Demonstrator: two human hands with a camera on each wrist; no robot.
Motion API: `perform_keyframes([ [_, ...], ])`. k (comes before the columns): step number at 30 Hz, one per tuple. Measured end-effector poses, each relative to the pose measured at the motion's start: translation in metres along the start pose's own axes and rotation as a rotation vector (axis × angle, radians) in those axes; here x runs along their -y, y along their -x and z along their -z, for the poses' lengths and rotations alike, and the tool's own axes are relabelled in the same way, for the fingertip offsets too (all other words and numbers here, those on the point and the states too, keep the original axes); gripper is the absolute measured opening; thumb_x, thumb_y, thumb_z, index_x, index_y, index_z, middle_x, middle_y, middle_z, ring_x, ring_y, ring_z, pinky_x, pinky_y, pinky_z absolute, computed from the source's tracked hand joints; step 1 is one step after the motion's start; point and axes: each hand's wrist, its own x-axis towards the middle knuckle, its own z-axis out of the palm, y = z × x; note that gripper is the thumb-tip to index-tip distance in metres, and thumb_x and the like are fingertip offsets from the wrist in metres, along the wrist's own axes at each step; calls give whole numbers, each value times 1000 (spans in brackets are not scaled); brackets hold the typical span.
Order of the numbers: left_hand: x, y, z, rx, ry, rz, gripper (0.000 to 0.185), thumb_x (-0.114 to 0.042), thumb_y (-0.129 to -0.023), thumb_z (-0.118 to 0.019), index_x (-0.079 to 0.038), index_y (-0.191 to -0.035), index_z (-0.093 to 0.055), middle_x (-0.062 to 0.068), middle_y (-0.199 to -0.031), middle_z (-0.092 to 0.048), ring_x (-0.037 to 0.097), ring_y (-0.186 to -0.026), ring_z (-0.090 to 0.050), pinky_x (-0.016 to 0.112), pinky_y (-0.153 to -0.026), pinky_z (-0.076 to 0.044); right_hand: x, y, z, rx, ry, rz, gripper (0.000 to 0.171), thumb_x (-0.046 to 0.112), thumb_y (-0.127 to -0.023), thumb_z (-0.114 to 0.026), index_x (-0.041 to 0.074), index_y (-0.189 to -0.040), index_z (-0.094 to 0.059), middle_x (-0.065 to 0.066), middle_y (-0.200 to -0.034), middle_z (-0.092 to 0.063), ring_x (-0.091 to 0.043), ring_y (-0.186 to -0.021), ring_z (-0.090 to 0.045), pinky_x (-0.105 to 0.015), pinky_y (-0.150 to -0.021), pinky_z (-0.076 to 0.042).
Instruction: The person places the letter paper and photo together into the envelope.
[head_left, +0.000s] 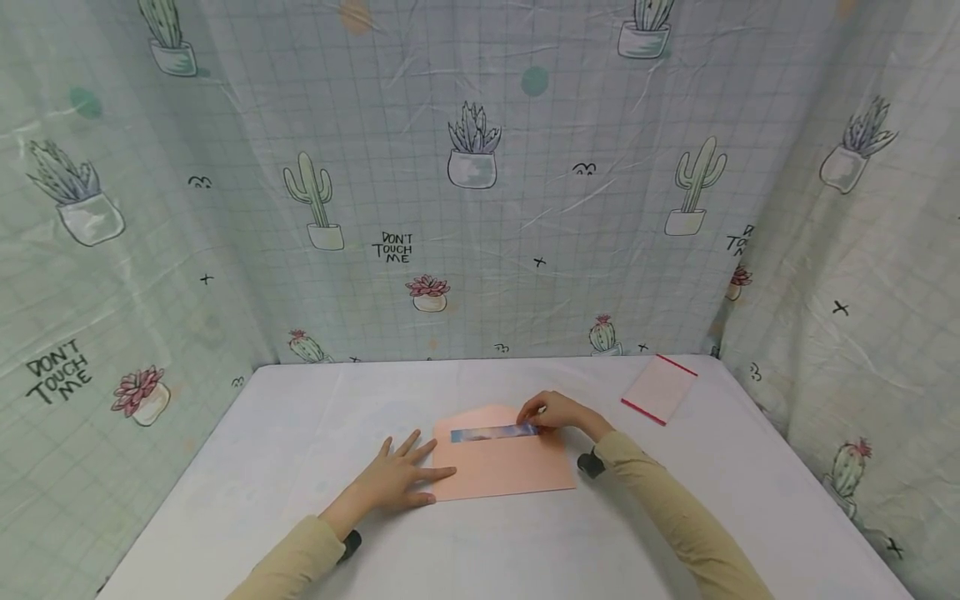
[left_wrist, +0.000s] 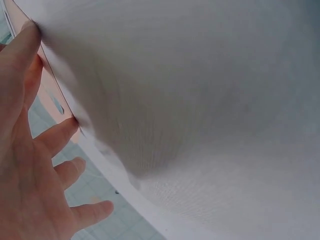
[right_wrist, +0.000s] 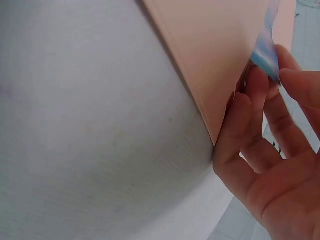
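A peach-coloured envelope [head_left: 504, 472] lies on the table with its flap side away from me. A blue, cloudy-patterned card [head_left: 487, 433] shows as a narrow strip above the envelope's pocket edge; its lower part is hidden. My right hand [head_left: 558, 411] pinches the card's right end between thumb and fingers. In the right wrist view the other fingers of that hand touch the envelope's side [right_wrist: 200, 65]. With fingers spread, my left hand [head_left: 393, 477] rests at the envelope's left edge, some fingertips on the paper.
On the white table [head_left: 330, 408], toward the back right, lies a pale pink rectangle [head_left: 660, 389] with red strips along two ends. A cactus-printed curtain [head_left: 480, 225] encloses the table at the back and sides.
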Motion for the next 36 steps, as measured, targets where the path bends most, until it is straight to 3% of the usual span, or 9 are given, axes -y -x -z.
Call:
perform_keyframes([
  [4,-2,0,2,-7,0,-9,50,-51,-84,-50,-38,-131,-42,13,-143,-32,45,-132,-21,71,-92,-22,5,4,-5,-60,139,38,21,3,-84,-49,10,-92,-68,-4,-72,-58,-9,-57,-43,-19,-51,-36],
  [10,-3,-1,5,-42,-22,-31,51,-47,-82,-54,-32,-130,-45,16,-140,-36,45,-131,-24,69,-93,-23,21,9,-18,-170,499,104,16,4,-81,-52,12,-89,-63,-4,-82,-53,-17,-74,-47,-29,-60,-41],
  [14,-1,-4,5,-47,-59,-30,58,-50,-79,-57,-28,-131,-44,15,-140,-37,42,-132,-25,67,-95,-25,29,9,-29,-189,652,112,13,9,-82,-55,13,-93,-61,-1,-88,-55,-17,-79,-49,-29,-59,-41],
  [25,6,-17,3,5,-100,53,96,-64,-66,-60,-8,-139,-31,11,-144,-31,37,-135,-20,64,-98,-23,46,7,-51,-164,750,108,26,30,-90,-48,9,-105,-56,-3,-97,-48,-16,-83,-42,-29,-66,-41],
  [36,9,-20,7,55,-55,103,99,-66,-62,-63,-6,-136,-36,9,-144,-32,38,-135,-19,65,-99,-21,51,0,-57,-154,757,95,30,40,-92,-44,16,-108,-52,-1,-94,-45,-15,-80,-36,-25,-60,-33],
])
